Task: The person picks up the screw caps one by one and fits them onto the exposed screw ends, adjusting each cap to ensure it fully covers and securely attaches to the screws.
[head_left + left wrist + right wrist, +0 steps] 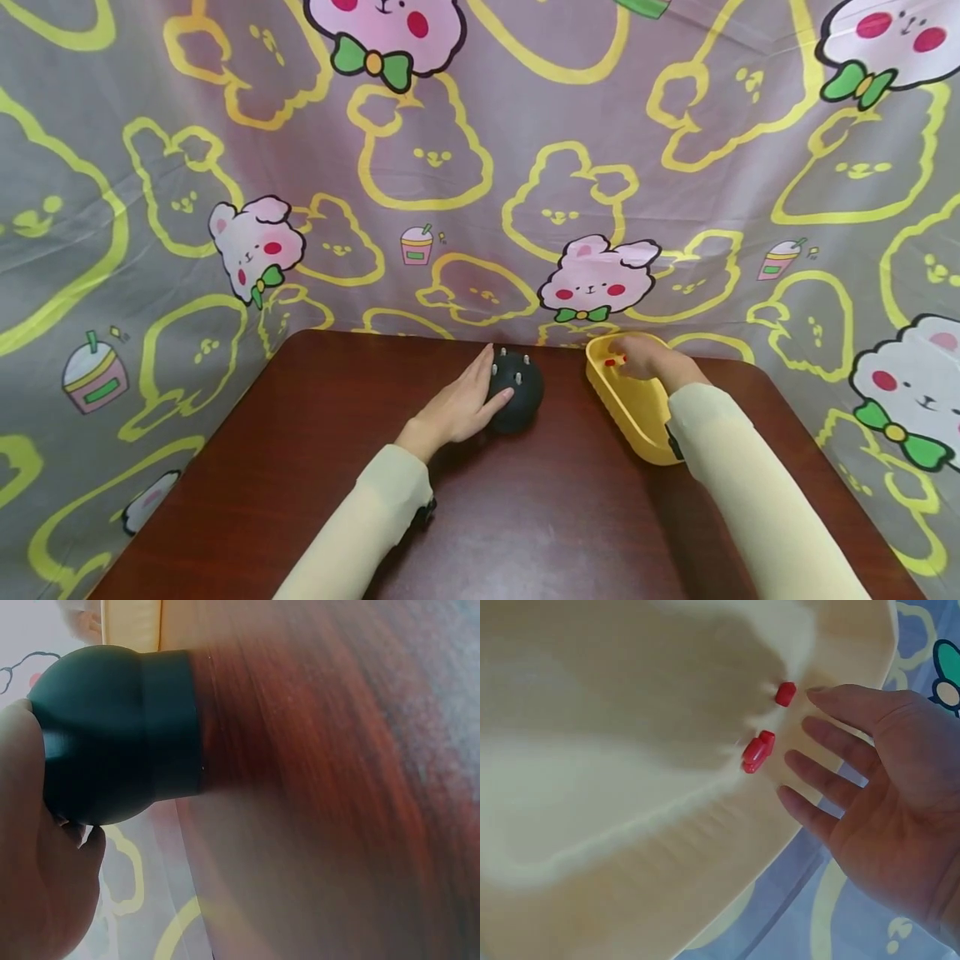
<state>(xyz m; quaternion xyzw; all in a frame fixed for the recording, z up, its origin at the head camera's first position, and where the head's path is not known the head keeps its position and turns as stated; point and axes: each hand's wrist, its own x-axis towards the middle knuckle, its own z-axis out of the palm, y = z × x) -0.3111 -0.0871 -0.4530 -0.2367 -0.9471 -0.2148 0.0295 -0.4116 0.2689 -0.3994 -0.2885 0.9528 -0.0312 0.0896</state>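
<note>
A round black object (519, 400) with a short cylindrical base stands upright on the table, several small pale pegs sticking up from its top. My left hand (459, 406) holds it from the left, thumb across the front and fingers along the far left side; the left wrist view shows the black ball (97, 735) between thumb and fingers. Over the far end of a yellow tray (626, 417) is my right hand (651, 360). In the right wrist view this hand (885, 765) has its fingers spread and holds nothing, close to a few small red pieces (785, 694) in the tray.
The dark reddish-brown table (540, 517) carries both things. A patterned cloth (480, 167) with cartoon rabbits hangs behind and at both sides, close to the table's far edge. The tray stands right of the black object with a gap between.
</note>
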